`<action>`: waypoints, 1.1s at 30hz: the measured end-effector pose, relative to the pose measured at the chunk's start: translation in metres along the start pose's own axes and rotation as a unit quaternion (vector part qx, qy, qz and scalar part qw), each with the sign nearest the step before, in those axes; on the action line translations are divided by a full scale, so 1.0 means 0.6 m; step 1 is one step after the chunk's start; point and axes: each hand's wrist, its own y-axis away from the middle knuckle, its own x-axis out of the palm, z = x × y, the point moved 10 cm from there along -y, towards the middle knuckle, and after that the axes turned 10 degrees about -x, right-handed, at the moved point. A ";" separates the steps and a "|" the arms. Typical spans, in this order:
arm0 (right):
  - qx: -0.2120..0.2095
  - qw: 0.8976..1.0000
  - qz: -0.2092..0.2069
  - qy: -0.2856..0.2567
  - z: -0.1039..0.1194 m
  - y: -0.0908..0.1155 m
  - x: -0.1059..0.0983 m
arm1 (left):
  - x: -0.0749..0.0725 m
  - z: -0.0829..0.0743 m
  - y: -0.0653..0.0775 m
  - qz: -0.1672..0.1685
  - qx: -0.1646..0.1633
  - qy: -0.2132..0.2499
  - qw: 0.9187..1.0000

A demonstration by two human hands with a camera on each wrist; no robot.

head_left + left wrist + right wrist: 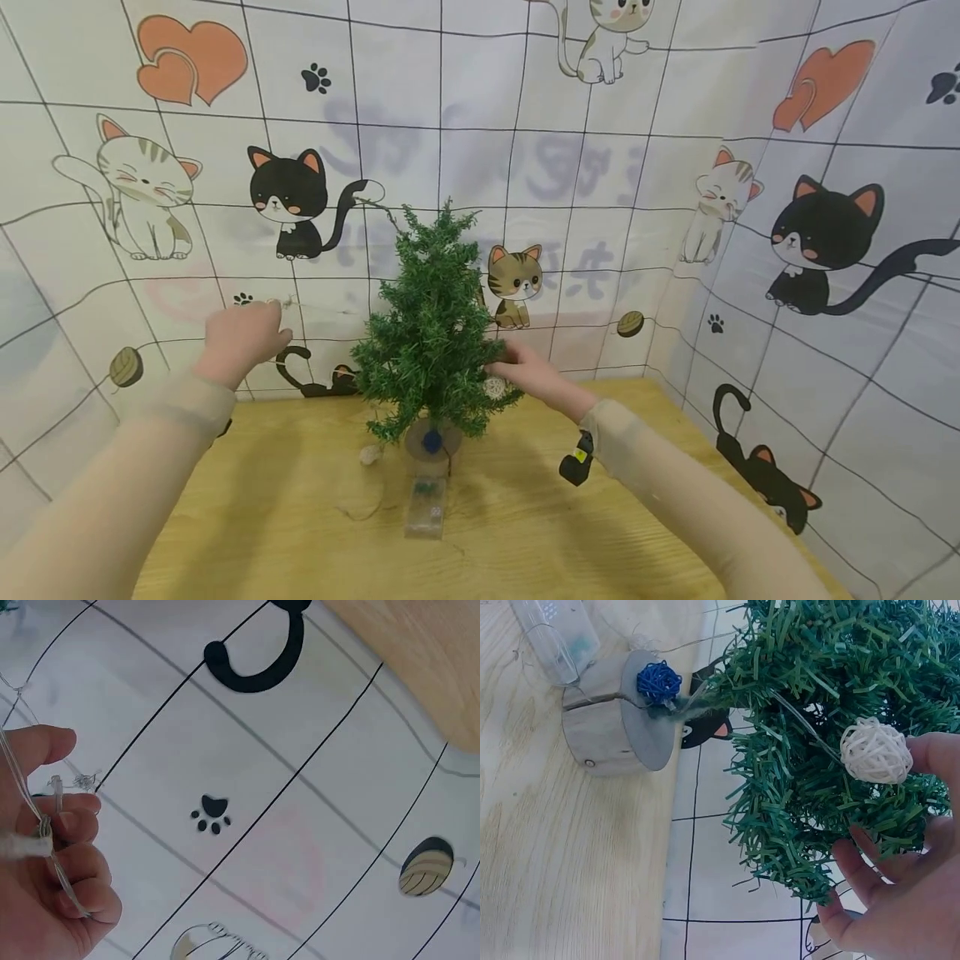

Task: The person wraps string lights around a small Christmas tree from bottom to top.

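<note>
A small green artificial Christmas tree [431,325] stands upright on a round wooden base [604,739]. Off to its left, my left hand [242,340] is raised and grips thin clear string-light wire [16,771] in curled fingers. At the tree's right side, my right hand [904,889] has its fingers spread among the lower branches. Its thumb touches or nearly touches a white woven ball [876,750] on the wire against the branches. A blue woven ball [658,681] sits at the base. The tree's back is hidden.
A clear plastic battery case [425,510] lies on the wooden table [525,517] in front of the base. Another white ball [370,455] and loose wire lie to its left. A cat-patterned cloth [480,167] hangs behind and on both sides.
</note>
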 end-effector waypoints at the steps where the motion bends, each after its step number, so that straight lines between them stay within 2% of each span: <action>1: -0.002 1.000 -0.002 -0.005 0.002 0.001 -0.002 | -0.011 -0.003 0.002 -0.012 0.003 -0.005 1.000; 5: -0.022 0.999 -0.027 -0.028 0.018 0.007 -0.016 | -0.050 -0.021 0.012 -0.050 0.021 -0.034 0.998; 10: -0.074 0.992 -0.102 -0.010 0.055 0.016 -0.050 | -0.088 -0.048 0.040 -0.094 0.055 -0.086 0.990; 12: -0.109 0.985 -0.134 0.006 0.077 0.021 -0.061 | -0.097 -0.054 0.052 -0.096 0.061 -0.098 0.989; 15: -0.159 0.971 -0.174 0.044 0.117 0.032 -0.069 | -0.101 -0.059 0.069 -0.076 0.058 -0.108 0.990; 18: -0.215 0.954 -0.196 0.070 0.160 0.047 -0.065 | -0.104 -0.063 0.088 -0.060 0.059 -0.115 0.990; 22: -0.297 0.930 -0.199 0.090 0.218 0.068 -0.048 | -0.110 -0.070 0.117 -0.067 0.074 -0.121 0.988; 25: -0.338 0.916 -0.187 0.105 0.246 0.076 -0.031 | -0.113 -0.079 0.142 -0.077 0.090 -0.130 0.984; 33: -0.390 0.898 -0.144 0.142 0.283 0.069 0.015 | -0.122 -0.108 0.209 -0.082 0.116 -0.139 0.980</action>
